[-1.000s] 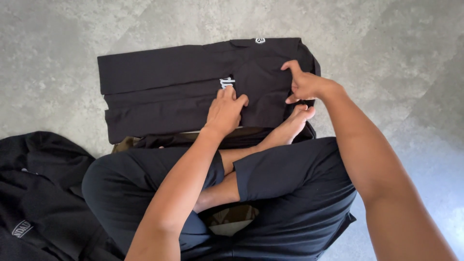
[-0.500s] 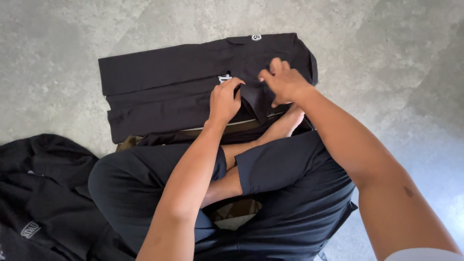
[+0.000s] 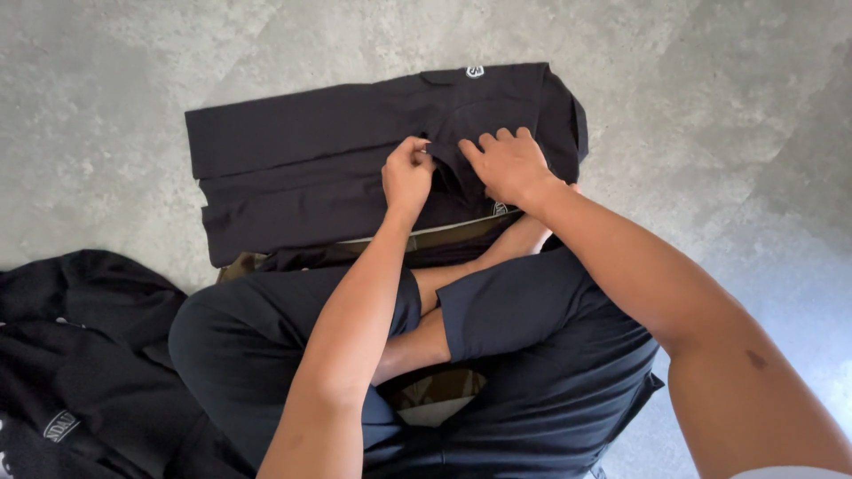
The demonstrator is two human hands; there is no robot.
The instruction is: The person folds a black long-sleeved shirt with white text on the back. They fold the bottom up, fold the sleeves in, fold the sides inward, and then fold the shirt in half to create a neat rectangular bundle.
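A folded black garment (image 3: 302, 168) lies flat on the grey concrete floor in front of my crossed legs. It has a small white patch near its far right edge. My left hand (image 3: 406, 174) pinches a bit of the fabric near the garment's middle. Just to its right, my right hand (image 3: 502, 163) presses flat on the cloth with fingers spread. The two hands are almost touching.
A heap of more black clothing (image 3: 75, 355) lies on the floor at my left. My knees in dark shorts (image 3: 266, 346) fill the lower middle. A brown and cream cloth edge (image 3: 444, 231) shows under the garment's near side. Grey concrete floor (image 3: 710, 115) surrounds everything.
My right hand has moved left from the garment's right edge to its middle, carrying the fabric over. The small white label by my left hand is now covered.
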